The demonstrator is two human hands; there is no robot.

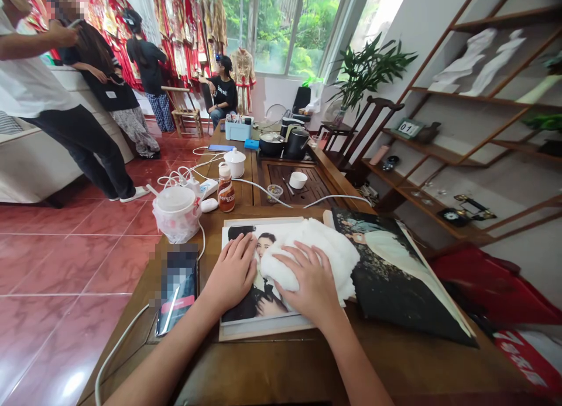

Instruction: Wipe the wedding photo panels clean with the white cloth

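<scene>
A framed or mounted photo print (246, 312) lies on the wooden table in front of me, showing people in dark and white clothes. My left hand (235, 271) rests flat on its left part, fingers stretched out and holding nothing. Over the photo's right part spreads a thick wad of white cotton wadding (340, 259). My right hand (309, 283) grips this wadding from above, its fingers curved over it and pressing it on the print. A second, larger photo print (395, 277) lies to the right, touching or close to the wadding's edge.
Left of the photo lie a phone (178, 289) with a cable and a lidded tub (175, 210) in plastic. Behind stand a brown bottle (226, 189), a white lidded pot (235, 163) and a tea tray (307, 190) with a white cup. Several people are farther back.
</scene>
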